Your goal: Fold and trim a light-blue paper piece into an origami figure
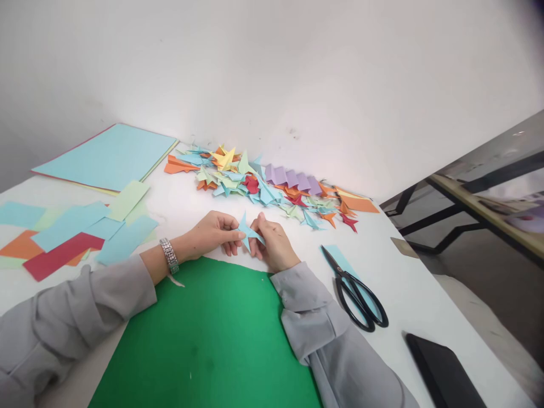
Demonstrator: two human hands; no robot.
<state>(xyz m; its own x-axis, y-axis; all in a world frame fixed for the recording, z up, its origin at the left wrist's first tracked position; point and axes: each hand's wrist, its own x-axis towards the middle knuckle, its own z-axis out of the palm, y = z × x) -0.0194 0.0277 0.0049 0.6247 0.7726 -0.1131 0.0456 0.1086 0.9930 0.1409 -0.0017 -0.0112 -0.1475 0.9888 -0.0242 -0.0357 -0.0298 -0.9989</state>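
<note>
Between my two hands is a small light-blue folded paper star (245, 228) with pointed arms. My left hand (219, 233) pinches its left side between thumb and fingers. From the other side, my right hand (272, 242) grips its right arm, the thumb pointing up. Both hands hover just past the far edge of a green sheet (204, 334). Behind them lies a long heap of folded paper pieces (267, 192) in blue, orange, green, yellow and red, with a purple pleated strip (293, 178) among them.
Loose coloured paper rectangles (70, 226) spread at the left, and larger paper sheets (113, 156) are stacked behind them. Black-handled scissors (352, 292) lie on a blue strip at the right. Nearer me is a black phone-like object (442, 371). A wall (272, 73) bounds the table's back.
</note>
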